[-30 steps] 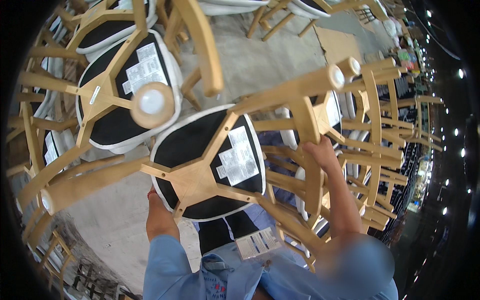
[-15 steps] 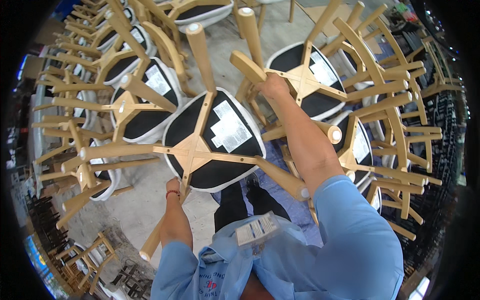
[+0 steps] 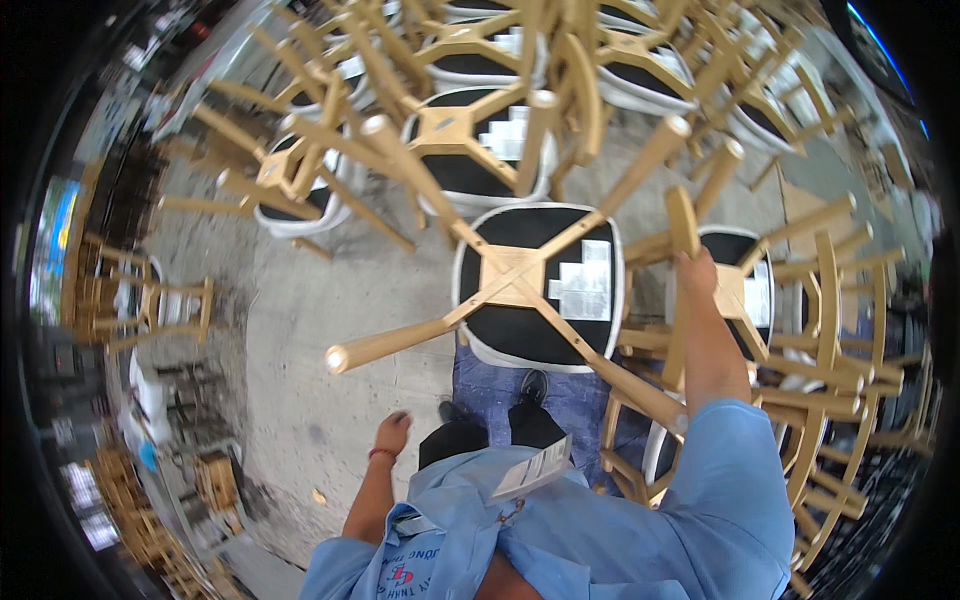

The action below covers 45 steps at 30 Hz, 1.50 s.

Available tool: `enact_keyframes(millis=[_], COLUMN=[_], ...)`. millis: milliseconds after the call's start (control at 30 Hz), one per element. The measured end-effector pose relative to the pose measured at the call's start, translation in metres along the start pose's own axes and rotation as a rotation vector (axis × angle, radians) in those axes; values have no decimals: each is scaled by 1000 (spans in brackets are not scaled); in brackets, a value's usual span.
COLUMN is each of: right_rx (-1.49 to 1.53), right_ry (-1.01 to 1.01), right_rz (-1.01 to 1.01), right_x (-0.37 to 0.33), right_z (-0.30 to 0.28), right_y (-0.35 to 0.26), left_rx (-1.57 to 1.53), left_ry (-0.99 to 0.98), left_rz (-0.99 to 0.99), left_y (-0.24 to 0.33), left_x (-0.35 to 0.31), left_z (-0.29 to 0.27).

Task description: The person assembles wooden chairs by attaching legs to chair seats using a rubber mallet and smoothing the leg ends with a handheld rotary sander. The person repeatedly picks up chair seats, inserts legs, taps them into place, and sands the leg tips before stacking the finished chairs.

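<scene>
An upturned wooden chair (image 3: 513,278) is in front of me. Its black seat underside, with pale paper labels and white edging, faces up, and its legs splay outward. My right hand (image 3: 697,272) is closed round the curved wooden backrest (image 3: 683,225) to the right of that seat; the backrest appears to be part of this chair. The far side of the grip is hidden. Lower left, my left hand (image 3: 393,432) hangs beside my body, away from the chair, holding nothing, with its fingers loosely spread.
More upturned chairs (image 3: 470,150) crowd the far side. Others (image 3: 735,280) are packed close on my right, their legs reaching past my arm. Grey concrete floor (image 3: 310,310) lies at left, and a blue sheet (image 3: 480,390) spreads under my feet. A wooden chair (image 3: 150,300) stands far left.
My left hand has come off the chair and dropped to my side. The view has turned, bringing more far chairs into sight. My right hand keeps its hold on the backrest.
</scene>
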State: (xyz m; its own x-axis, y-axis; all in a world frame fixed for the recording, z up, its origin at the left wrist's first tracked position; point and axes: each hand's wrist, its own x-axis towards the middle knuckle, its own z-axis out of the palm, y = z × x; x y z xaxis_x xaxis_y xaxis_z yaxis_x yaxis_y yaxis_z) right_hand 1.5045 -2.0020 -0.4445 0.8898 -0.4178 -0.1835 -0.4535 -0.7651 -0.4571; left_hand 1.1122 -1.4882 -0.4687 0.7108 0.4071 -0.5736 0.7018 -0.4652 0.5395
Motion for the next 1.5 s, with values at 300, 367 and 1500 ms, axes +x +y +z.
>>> enact_keyframes(millis=[300,367,1500], right_rx=[-780,-1234,-202], right_ry=[-252,-542,-1411], right_rz=[-53,-347,-385], right_x=[-39,-60,-768], right_z=[25,25,683], right_y=[-76,-103,-727], left_rx=[464,139,-563], left_ry=[-500,-424,854], left_rz=[-437,-639,-297], left_y=[-220,-265,-627], left_x=[-241,-253,176], left_z=[-79,-56,-799])
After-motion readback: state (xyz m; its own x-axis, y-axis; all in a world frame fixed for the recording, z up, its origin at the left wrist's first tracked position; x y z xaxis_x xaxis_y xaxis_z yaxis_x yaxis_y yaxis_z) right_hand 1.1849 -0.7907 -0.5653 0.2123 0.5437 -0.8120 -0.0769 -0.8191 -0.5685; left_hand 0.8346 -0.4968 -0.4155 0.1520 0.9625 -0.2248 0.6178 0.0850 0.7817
